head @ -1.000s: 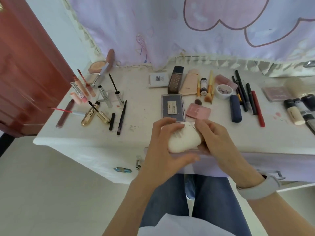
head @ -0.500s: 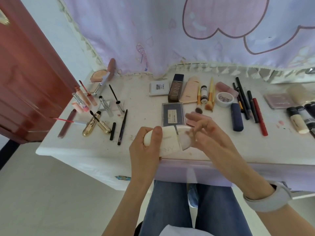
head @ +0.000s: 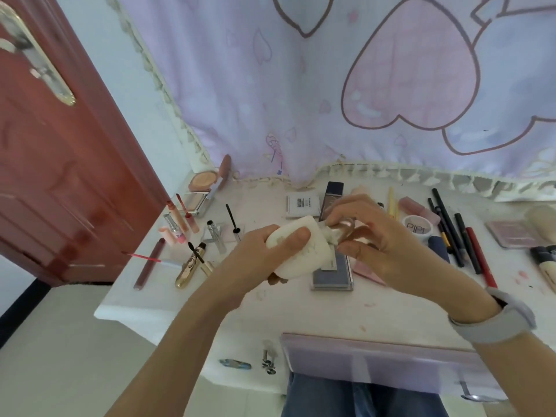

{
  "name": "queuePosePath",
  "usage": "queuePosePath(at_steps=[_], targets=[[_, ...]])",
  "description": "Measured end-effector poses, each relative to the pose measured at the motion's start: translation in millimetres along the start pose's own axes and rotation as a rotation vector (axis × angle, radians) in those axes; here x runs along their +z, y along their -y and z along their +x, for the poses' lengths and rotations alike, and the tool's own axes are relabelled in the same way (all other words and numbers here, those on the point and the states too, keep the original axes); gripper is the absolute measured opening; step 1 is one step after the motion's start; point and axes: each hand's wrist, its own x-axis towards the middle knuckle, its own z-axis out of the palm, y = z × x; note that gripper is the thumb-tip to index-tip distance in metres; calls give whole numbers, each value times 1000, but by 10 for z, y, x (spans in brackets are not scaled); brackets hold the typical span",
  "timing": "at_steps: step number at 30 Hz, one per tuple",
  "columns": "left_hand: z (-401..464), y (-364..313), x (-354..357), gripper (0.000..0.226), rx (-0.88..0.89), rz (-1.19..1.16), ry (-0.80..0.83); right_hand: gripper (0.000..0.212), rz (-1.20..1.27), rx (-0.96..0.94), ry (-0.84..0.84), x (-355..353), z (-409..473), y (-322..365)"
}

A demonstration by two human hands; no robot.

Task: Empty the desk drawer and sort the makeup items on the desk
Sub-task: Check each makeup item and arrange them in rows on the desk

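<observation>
My left hand (head: 264,260) grips a white rounded compact case (head: 304,251) held above the middle of the white desk (head: 270,308). My right hand (head: 376,245) pinches the case's right end, where a lid or flap stands partly lifted; its fingers blur there. Under the hands lies a dark blue palette (head: 331,275). The lilac drawer front (head: 376,356) sticks out below the desk's near edge; its inside is hidden.
Lip glosses, a gold mascara (head: 189,269) and wands lie at the left. Pencils (head: 460,236), a round white pot (head: 416,227), a pink palette (head: 511,233) and tubes lie at the right. A red door (head: 45,176) stands left, a curtain (head: 331,85) hangs behind.
Both hands lifted the white case away from the desk's near edge and over the palette. The right hand went from cupping it to working at its right end. The camera tilted up.
</observation>
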Motion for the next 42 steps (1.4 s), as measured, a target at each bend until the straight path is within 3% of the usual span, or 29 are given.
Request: queuePosePath(at_steps=[6,10,13,16,20,24,28,33,42], targets=[[210,-305,-520,39,-57,-174,115,26,-134,-142,-76,-86,423,6],[469,-353,-929,37,-65,-349,20,34,-103,-25,-252,-156,693,-52],[732,-376,-1204,33,-40,-309,-102,27,-95,106,-284,-109,950,-121],[1014,-320,-1367,40,-30,-198,-140,24,-46,242,-239,26,1238,-264],[1387,-169,-1412,27,-25,87,-244,20,-77,359,-167,259,1544,-574],[1749,-10,-1447,28,-45,316,-249,33,-264,400,-102,493,1818,-924],[2002,76,-1445,32,-25,624,-235,14,-406,432,-95,664,2044,-1175],[2197,256,-1403,38,-96,771,-272,28,-572,473,-103,823,2178,-1290],[2138,241,-1252,49,-38,1170,-217,45,-489,486,-13,869,2173,-1338]])
